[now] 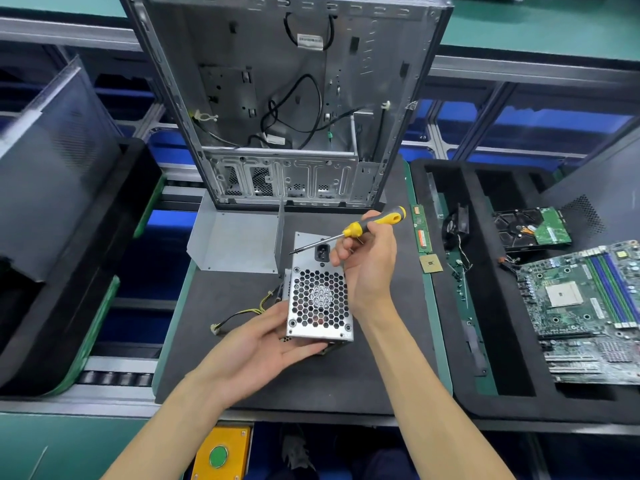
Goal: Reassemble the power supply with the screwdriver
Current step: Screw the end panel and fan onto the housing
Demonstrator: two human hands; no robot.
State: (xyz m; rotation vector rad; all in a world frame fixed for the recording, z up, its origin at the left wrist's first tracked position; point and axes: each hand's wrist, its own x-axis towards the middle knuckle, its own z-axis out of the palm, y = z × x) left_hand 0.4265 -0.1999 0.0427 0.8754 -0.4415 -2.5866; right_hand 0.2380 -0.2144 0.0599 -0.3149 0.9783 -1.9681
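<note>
A worker steadies a power supply (320, 303) on the table (388, 382), fan grille up.

The left hand (258, 344) cradles its near edge, fingers straight, likely to brace it; the right hand (369, 263) grips the screwdriver (349, 232) above the socket end. No lettering is legible.

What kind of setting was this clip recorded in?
Most likely a computer assembly or repair workstation on a production line. A stripped PC case stands on a dark work mat, a foam tray to the right holds a motherboard and hard drive, and roller conveyor rails run alongside.
</note>
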